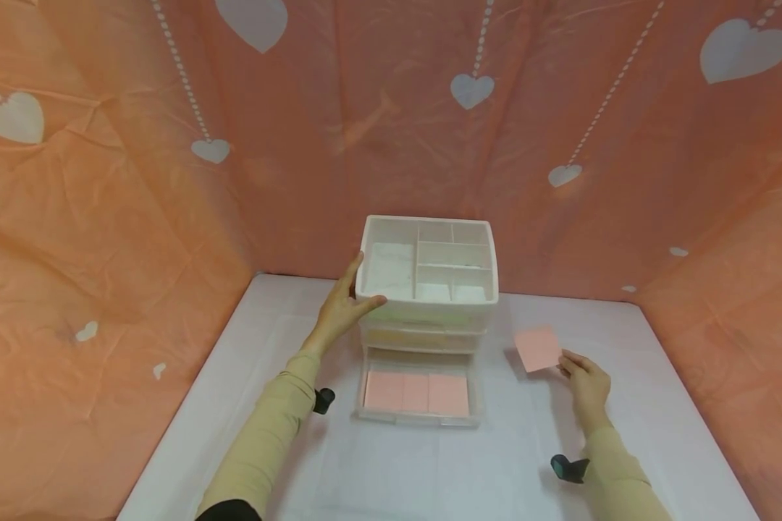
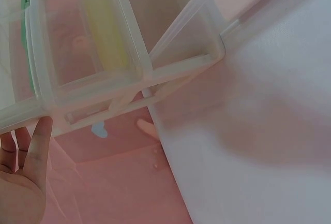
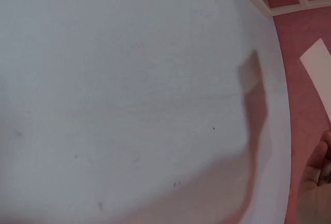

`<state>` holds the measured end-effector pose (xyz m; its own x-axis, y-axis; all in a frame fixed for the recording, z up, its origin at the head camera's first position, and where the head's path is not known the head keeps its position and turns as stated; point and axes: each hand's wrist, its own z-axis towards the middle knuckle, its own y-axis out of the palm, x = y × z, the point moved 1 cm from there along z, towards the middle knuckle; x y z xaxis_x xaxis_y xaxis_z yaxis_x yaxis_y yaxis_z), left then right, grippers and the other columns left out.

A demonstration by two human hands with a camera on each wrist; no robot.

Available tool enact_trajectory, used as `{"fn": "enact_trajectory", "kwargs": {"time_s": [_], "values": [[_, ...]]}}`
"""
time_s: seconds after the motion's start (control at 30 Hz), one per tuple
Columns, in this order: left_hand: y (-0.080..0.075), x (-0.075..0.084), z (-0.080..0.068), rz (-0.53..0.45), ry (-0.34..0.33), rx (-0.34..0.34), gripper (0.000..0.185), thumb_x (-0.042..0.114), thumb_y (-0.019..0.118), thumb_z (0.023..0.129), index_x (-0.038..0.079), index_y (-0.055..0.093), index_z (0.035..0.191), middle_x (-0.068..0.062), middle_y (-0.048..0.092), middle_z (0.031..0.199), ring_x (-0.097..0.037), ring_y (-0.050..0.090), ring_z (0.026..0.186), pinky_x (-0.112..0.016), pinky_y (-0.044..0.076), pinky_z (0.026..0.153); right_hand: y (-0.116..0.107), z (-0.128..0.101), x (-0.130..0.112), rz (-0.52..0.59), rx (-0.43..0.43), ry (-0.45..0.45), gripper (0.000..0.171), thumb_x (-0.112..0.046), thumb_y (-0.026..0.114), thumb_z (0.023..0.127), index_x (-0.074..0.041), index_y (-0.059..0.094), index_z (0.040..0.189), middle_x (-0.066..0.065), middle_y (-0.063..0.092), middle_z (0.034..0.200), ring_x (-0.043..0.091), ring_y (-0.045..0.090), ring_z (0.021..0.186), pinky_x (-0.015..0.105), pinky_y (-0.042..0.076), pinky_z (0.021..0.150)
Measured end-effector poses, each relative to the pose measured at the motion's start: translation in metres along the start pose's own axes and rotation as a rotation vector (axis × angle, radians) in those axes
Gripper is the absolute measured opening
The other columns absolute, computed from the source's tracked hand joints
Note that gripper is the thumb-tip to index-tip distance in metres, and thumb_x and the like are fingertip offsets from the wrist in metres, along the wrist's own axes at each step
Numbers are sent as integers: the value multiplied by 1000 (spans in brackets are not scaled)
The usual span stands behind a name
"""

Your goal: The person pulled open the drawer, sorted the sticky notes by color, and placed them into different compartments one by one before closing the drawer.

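- On the table (image 1: 625,405), my left hand (image 1: 339,311) rests flat-fingered against the organizer (image 1: 426,271).
- My right hand (image 1: 586,387) pinches a pink pad (image 1: 537,347), not yet in the open drawer (image 1: 420,416); three pads (image 1: 417,392) already lie inside.

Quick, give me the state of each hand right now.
Left hand: open, its straight fingers and thumb resting against the side of the white drawer organizer.
Right hand: closed, pinching a pink paper square by its corner.
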<state>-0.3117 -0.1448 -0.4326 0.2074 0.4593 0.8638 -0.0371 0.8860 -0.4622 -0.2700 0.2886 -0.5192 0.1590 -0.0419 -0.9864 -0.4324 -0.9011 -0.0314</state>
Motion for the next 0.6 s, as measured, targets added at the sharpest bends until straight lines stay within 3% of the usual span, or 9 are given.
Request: {"fn": "enact_trajectory", "kwargs": {"time_s": [0.13, 0.37, 0.5, 0.6], "values": [[0, 0, 1, 24, 8, -2, 95, 54, 72, 72, 52, 9, 144, -5, 26, 153, -26, 45, 109, -46, 39, 92, -3, -6, -4, 14, -23, -39, 18, -3, 63, 87, -19, 73, 86, -22, 65, 76, -4, 62, 68, 9, 49, 69], [0, -1, -1, 40, 0, -5, 93, 52, 71, 74, 56, 7, 142, -2, 19, 156, -30, 38, 129, -53, 37, 100, -4, -18, -10, 48, -140, -109, 13, -7, 65, 86, -18, 74, 87, -19, 68, 80, -2, 62, 72, 10, 49, 71], [0, 0, 0, 49, 0, 1, 93, 52, 71, 74, 53, 8, 143, 0, 17, 156, -31, 36, 132, -54, 35, 102, 1, -24, -16, 19, -229, -196, 14, -10, 64, 88, -5, 72, 99, -18, 69, 84, -2, 63, 75, 11, 49, 73], [1, 0, -1, 51, -3, 0, 94, 53, 71, 74, 54, 8, 143, -1, 18, 156, -30, 38, 129, -53, 36, 101, 7, -34, -24, -91, -278, -249, 26, -12, 61, 90, 7, 65, 108, -22, 67, 84, -4, 61, 77, 11, 48, 74]]}}
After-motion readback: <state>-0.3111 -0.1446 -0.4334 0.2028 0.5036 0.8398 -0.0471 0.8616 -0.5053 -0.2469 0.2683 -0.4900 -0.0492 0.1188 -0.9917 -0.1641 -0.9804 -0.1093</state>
